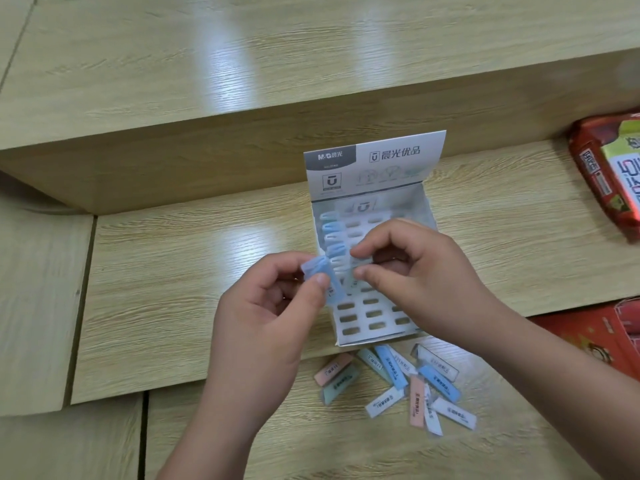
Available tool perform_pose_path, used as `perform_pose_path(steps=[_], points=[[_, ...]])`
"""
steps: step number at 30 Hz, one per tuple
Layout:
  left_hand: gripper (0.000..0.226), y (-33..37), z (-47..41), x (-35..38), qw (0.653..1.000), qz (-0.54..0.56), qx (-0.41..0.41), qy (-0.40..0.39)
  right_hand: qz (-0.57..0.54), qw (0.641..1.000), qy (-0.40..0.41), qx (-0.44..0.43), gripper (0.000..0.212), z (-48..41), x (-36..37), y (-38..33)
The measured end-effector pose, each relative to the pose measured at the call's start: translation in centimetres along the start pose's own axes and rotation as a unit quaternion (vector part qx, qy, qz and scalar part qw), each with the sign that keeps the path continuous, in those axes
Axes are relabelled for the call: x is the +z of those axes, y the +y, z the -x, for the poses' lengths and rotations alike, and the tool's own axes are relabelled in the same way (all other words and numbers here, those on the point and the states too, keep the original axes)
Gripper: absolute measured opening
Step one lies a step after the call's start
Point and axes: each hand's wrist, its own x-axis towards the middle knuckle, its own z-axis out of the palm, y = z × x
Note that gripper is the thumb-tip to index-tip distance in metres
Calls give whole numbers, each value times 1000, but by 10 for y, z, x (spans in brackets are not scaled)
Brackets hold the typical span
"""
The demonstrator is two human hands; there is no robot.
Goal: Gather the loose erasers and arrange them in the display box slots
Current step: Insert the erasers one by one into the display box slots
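- The display box [377, 336] stands open on the pale wood-grain bench [173, 289]. Its printed lid flap [374, 161] is raised at the back, close before the riser of a higher wooden step [207, 150].
- The front wall of the box sits about level with a panel edge that runs across the bench.
- Slotted erasers [332, 237], blue and white, stand on end in the box's left column. The front slots [370, 313] show as open holes.
- The left hand [270, 313] is over the box's left rim. Its thumb and curled fingers [320, 282] pinch a blue eraser [323, 271].
- The right hand [415, 271] is over the middle of the box. Its thumb and forefinger nip a pale eraser [354, 271], and the other fingers are curled in.
- The two held erasers are just beside each other; I cannot tell whether they touch.
- The loose erasers [398, 382], pink, blue, white and pale green, lie scattered just in front of the box's front wall. Several overlap one another.
- Left of the box is a wide stretch of bare wood.
- To the right, bare bench runs to a red snack packet [602, 174], well apart at the frame edge.
- A red carton [595, 337] lies near the right forearm.
- Dark seams divide the bench panels, and pale streaks of glare cross the wood.
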Motion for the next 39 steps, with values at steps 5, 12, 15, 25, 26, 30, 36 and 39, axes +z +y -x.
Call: perform_pose_path(steps=[5, 12, 15, 25, 26, 30, 36, 39], points=[[15, 1, 0, 0, 1000, -8, -1, 3, 24, 999, -16, -14, 16, -3, 3, 2], [7, 3, 1, -3, 1000, 11, 0, 13, 55, 997, -32, -44, 18, -5, 4, 7], [10, 3, 3, -5, 1000, 1, 2, 14, 138, 983, -57, -108, 15, -6, 0, 9], [18, -3, 0, -5, 999, -23, 18, 13, 343, 910, -95, -211, 7, -4, -5, 6], [20, -3, -1, -4, 999, -33, 22, 7, 338, 915, -76, -208, 11, -4, -8, 2], [26, -2, -6, 5, 994, -88, 54, -22, 148, 971, -64, -175, 28, -2, -18, -20], [26, -4, -12, 12, 990, -118, 59, -45, 139, 969, -36, -200, 20, -4, -20, -20], [30, -13, -11, 5, 995, -87, 9, -49, 125, 973, -11, -196, 16, 5, -21, -15]])
